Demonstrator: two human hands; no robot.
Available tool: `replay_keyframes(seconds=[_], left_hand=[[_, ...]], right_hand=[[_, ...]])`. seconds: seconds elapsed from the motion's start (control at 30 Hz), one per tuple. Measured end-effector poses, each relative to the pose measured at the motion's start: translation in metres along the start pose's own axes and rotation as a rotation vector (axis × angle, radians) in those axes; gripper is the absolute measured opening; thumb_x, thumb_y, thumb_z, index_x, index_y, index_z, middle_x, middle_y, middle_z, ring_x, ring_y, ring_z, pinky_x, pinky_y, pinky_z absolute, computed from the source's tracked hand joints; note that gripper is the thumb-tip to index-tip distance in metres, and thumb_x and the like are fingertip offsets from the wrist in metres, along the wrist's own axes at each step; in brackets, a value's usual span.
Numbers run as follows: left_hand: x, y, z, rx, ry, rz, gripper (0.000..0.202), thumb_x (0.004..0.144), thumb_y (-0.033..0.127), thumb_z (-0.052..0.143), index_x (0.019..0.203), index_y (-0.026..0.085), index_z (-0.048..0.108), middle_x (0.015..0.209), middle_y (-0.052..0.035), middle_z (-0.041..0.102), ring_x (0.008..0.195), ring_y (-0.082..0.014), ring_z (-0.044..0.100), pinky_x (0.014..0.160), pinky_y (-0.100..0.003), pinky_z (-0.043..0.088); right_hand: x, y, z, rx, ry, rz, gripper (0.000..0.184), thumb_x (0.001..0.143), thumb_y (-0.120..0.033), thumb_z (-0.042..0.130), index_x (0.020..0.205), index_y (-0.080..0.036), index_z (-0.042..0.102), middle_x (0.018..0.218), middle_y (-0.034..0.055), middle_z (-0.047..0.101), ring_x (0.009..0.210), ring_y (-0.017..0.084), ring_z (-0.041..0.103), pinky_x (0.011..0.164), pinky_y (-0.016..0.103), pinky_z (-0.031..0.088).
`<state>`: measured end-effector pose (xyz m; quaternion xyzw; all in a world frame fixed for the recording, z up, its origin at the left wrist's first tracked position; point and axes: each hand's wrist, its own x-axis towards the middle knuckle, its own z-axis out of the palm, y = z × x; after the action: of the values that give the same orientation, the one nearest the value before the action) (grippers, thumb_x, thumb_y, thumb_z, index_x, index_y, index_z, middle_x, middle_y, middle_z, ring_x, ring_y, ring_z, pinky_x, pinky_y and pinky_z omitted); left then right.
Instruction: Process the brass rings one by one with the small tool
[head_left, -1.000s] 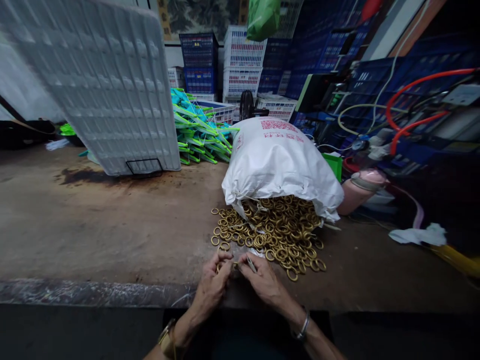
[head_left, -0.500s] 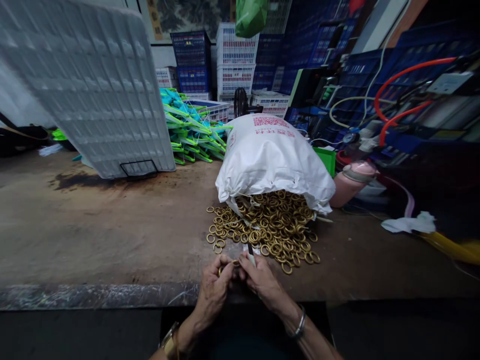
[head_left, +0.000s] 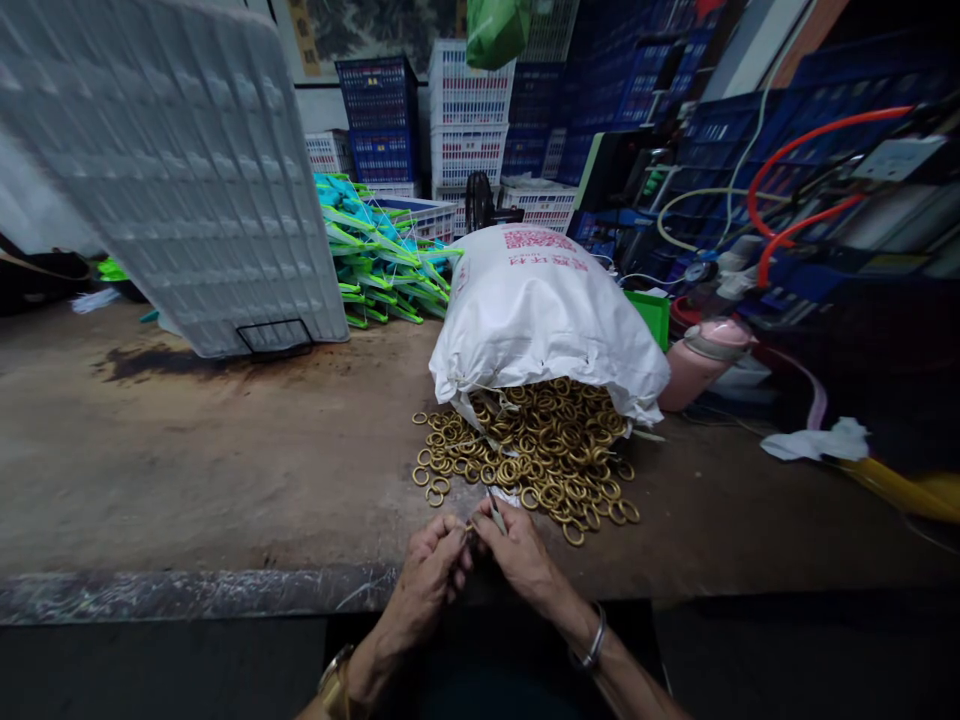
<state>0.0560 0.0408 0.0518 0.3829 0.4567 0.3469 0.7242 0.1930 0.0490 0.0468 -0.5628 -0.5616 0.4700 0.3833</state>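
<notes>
Both hands meet at the front edge of the table, below a heap of brass-coloured rings (head_left: 540, 470). My left hand (head_left: 431, 560) is closed, thumb against fingers, on a ring (head_left: 469, 527) that shows only as a small piece at the fingertips. My right hand (head_left: 517, 550) is closed round a slim knife-like tool (head_left: 496, 510) with a pale handle and a dark, narrow end pointing up and away. Its fingertips touch or nearly touch the ring. The heap spills from the open mouth of a white woven sack (head_left: 547, 310) lying on the table.
A ribbed grey-white panel (head_left: 187, 180) stands at the left on a black wire stand (head_left: 274, 337). Behind are a green and turquoise pile (head_left: 382, 260) and stacked crates (head_left: 469, 110). To the right stand a pink bottle (head_left: 705, 360) and a machine with red hoses (head_left: 810, 130).
The tool in my right hand has turned, so its dark end now looks thinner. My left hand's fingers have shifted round the ring, which shows less. The heap and sack stay put.
</notes>
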Motion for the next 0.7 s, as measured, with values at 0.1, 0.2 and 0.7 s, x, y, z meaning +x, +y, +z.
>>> replay_keyframes(seconds=[0.1,0.2,0.7], left_hand=[[-0.001,0.000,-0.001,-0.069,0.002,-0.010,0.033,0.075,0.050,0.055,0.073,0.018,0.046,0.056,0.0065,0.047,0.039,-0.0029,0.035,0.038,-0.014,0.023],[0.000,-0.001,-0.003,-0.092,0.030,0.003,0.033,0.075,0.050,0.055,0.073,0.018,0.045,0.057,0.0065,0.048,0.040,-0.0029,0.035,0.038,-0.014,0.022],[-0.002,0.003,-0.003,0.018,0.062,0.123,0.036,0.072,0.053,0.055,0.071,0.019,0.044,0.057,0.0054,0.047,0.041,-0.0045,0.033,0.039,-0.017,0.021]], right_hand=[[0.000,0.002,-0.001,-0.131,0.057,-0.016,0.020,0.081,-0.031,0.039,0.069,-0.019,0.049,0.055,-0.0039,0.048,0.052,0.010,0.042,0.052,0.021,0.035],[-0.003,0.002,-0.002,-0.413,0.077,-0.101,0.015,0.079,-0.021,0.038,0.072,-0.020,0.052,0.061,-0.0013,0.054,0.056,0.012,0.046,0.055,0.022,0.033],[-0.010,-0.002,0.004,-0.769,-0.105,-0.173,0.024,0.069,-0.007,0.036,0.082,-0.020,0.052,0.070,0.0007,0.062,0.062,0.013,0.053,0.056,0.023,0.027]])
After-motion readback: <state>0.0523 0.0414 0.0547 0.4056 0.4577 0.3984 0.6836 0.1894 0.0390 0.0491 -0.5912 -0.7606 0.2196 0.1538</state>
